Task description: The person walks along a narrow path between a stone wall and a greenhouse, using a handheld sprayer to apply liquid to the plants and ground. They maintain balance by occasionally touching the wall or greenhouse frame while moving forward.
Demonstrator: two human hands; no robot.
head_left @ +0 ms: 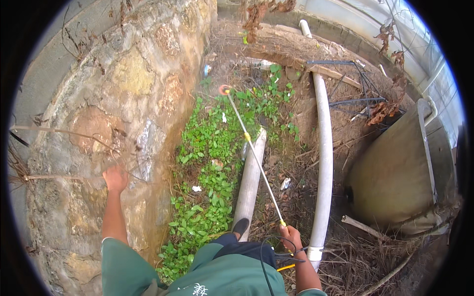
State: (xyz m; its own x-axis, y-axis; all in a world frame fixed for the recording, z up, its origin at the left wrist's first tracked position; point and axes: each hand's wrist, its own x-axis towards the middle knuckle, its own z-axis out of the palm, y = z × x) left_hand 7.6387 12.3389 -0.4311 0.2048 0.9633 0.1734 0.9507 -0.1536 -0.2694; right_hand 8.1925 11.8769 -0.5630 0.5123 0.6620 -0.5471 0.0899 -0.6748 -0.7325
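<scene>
My right hand (292,238) is wrapped round the handle end of a long, thin spray wand (259,160) with yellow fittings. The wand slants away and to the left, and its reddish round tip (225,90) is over green leafy plants (210,172). A faint haze hangs about the tip. To the left, my left hand (116,178) is closed at a dry stem (61,177), in front of a rough stone wall (133,74); its fingertips are partly hidden. A dark hose (264,256) loops beside my right hand.
A pale pipe (251,185) lies ahead of my dark shoe (241,226). A longer white pipe (323,148) runs along the right. Beyond it stands a large tank (395,172), with dry twigs (365,256) below and black rods (358,101) farther off.
</scene>
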